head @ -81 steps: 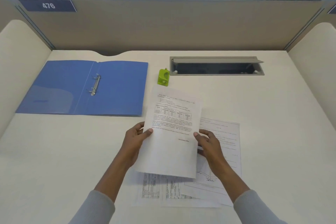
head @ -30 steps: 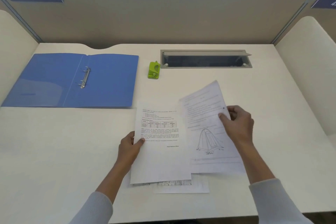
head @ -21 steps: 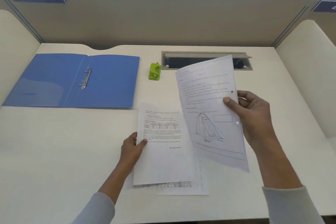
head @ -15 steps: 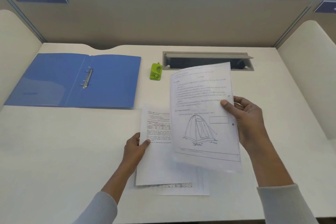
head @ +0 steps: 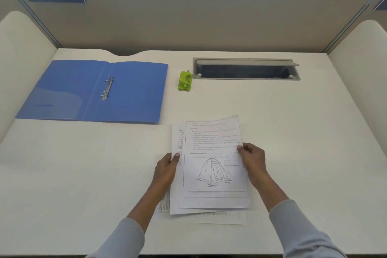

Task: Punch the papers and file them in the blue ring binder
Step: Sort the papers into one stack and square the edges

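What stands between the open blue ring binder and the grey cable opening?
Head view: a small green plastic hole punch stands there, close to the long grey cable opening, apart from the open blue plastic ring binder.

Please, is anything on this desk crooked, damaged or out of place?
Only the papers: the pile is uneven. The top sheet sits tilted, and lower sheets stick out at its left and bottom. The left hand and right hand hold the pile's sides. The binder and the punch look fine; nothing is damaged.
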